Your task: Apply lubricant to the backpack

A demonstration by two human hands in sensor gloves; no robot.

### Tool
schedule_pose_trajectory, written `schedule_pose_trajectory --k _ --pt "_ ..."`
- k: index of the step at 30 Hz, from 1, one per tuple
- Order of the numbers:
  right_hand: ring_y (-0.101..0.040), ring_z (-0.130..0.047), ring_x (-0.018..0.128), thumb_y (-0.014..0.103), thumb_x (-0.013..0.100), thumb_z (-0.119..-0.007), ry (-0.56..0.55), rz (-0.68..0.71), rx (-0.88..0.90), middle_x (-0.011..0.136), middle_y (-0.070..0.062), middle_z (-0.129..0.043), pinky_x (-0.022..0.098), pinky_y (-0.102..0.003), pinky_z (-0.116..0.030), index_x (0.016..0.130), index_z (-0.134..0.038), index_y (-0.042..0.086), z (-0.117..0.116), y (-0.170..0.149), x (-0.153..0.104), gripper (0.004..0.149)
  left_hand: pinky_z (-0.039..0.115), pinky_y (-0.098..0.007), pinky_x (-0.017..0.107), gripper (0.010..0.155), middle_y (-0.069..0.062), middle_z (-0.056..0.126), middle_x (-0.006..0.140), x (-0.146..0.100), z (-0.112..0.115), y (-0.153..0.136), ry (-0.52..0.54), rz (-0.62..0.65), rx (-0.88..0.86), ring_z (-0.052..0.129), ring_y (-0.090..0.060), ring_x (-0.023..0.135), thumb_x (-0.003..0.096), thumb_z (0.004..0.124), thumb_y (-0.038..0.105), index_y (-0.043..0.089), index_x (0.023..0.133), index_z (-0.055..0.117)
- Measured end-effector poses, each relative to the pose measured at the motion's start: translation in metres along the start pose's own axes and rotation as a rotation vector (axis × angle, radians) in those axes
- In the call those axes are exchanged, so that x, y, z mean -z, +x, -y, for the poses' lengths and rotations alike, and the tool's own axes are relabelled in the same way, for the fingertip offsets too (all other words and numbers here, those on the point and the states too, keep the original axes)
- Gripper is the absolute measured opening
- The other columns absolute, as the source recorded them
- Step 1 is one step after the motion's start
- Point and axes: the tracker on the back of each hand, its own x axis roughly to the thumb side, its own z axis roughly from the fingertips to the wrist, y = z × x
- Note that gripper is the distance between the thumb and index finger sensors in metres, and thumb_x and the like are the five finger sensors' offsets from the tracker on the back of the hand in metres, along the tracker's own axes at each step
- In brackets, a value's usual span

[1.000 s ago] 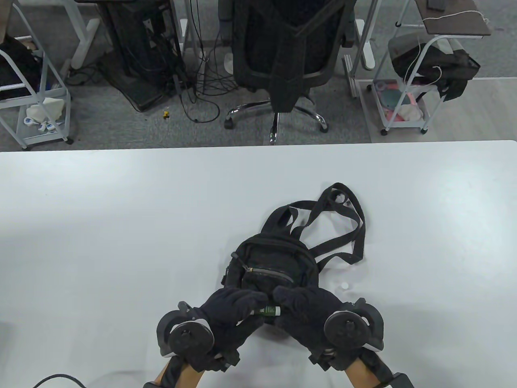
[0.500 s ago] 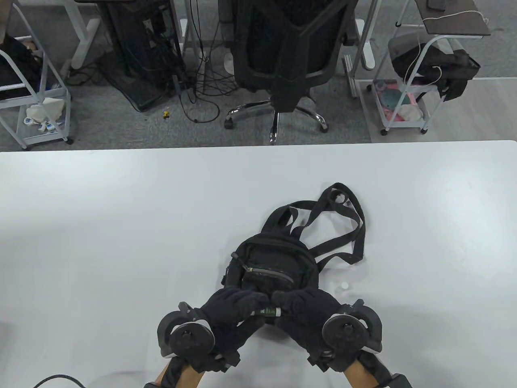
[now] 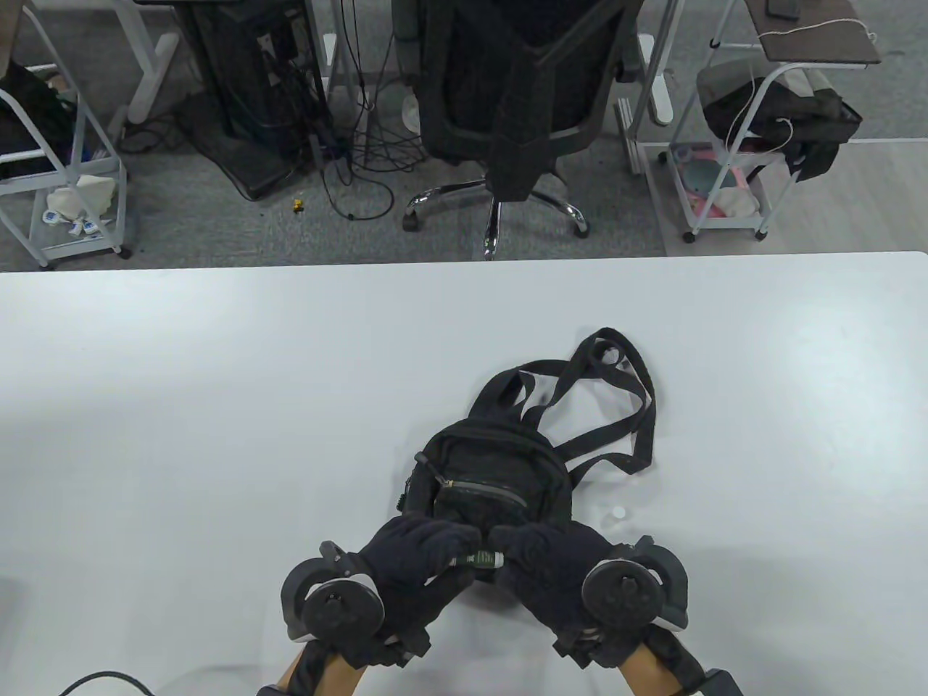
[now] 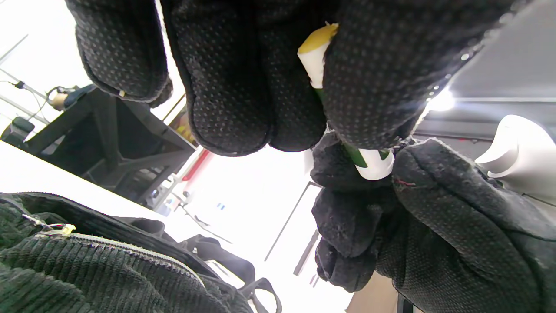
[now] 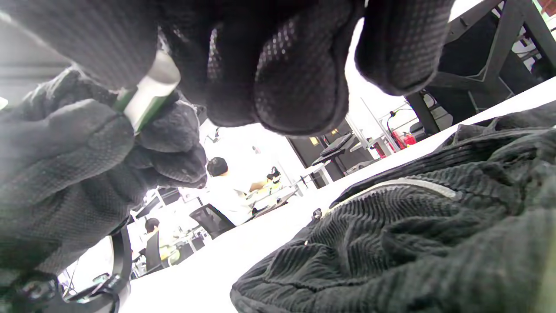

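A small black backpack (image 3: 493,475) lies on the white table (image 3: 217,406), straps spread to the far right. Both gloved hands hold a small green and white lubricant stick (image 3: 483,558) just above the bag's near edge. My left hand (image 3: 428,554) grips its left end; my right hand (image 3: 544,554) pinches its right end. In the left wrist view the stick (image 4: 369,161) runs between both hands, a yellowish tip showing at the left hand's fingers (image 4: 243,87). In the right wrist view the stick (image 5: 147,98) sits at upper left, above the corduroy bag (image 5: 391,226) and its zipper.
A small white cap (image 3: 618,512) lies on the table right of the backpack. Beyond the table's far edge stand an office chair (image 3: 507,109), wire carts (image 3: 732,167) and cables on the floor.
The right hand's fingers have closed in slightly towards the left hand along the stick. The backpack has not moved.
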Motion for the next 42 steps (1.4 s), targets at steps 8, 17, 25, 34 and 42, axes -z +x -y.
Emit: schedule_pose_trajectory --k 8,17,25,34,42 --pt "-0.014 -0.106 0.055 0.054 0.044 -0.083 -0.013 0.021 -0.049 0.077 0.006 -0.094 0.057 -0.049 -0.082 0.093 -0.077 0.033 -0.0006 0.0063 -0.0009 0.053 0.084 -0.064 0.056 0.053 -0.005 0.101 0.076 -0.0004 0.0008 0.0015 -0.001 0.007 0.007 0.109 -0.031 0.06 0.0373 0.1 0.039 0.017 0.085 0.09" --pt "-0.014 -0.105 0.057 0.054 0.043 -0.089 -0.018 0.015 -0.046 0.079 0.007 -0.091 0.058 -0.048 -0.082 0.094 -0.074 0.034 -0.0016 0.0055 0.0 0.057 0.085 -0.063 0.056 0.053 -0.006 0.102 0.074 -0.0005 0.0006 0.0022 0.01 0.016 0.015 0.11 -0.031 0.059 0.0371 0.1 0.039 0.017 0.084 0.091" --pt "-0.016 -0.105 0.058 0.059 0.043 -0.084 -0.036 0.017 -0.009 0.079 0.004 -0.092 0.058 -0.048 -0.082 0.096 -0.074 0.032 0.0026 0.0052 -0.0006 0.06 0.085 -0.063 0.056 0.053 -0.005 0.102 0.074 -0.0007 -0.0029 0.0032 0.032 0.021 0.007 0.11 -0.031 0.059 0.0371 0.1 0.039 0.017 0.084 0.091" --pt "-0.018 -0.107 0.052 0.055 0.047 -0.076 0.003 0.002 0.023 0.074 0.002 -0.096 0.056 -0.05 -0.082 0.091 -0.081 0.029 0.0015 0.0033 0.001 0.051 0.085 -0.063 0.056 0.053 -0.005 0.102 0.074 -0.0006 -0.0023 0.003 0.026 0.019 0.008 0.11 -0.031 0.059 0.037 0.101 0.039 0.017 0.084 0.091" --pt "-0.015 -0.104 0.061 0.053 0.043 -0.089 -0.04 0.028 -0.05 0.082 0.008 -0.089 0.06 -0.049 -0.081 0.093 -0.074 0.037 0.0023 0.0089 -0.0008 0.055 0.085 -0.063 0.056 0.053 -0.006 0.102 0.074 -0.0007 -0.0014 0.0039 0.025 0.023 0.009 0.11 -0.031 0.058 0.0369 0.1 0.039 0.017 0.084 0.091"
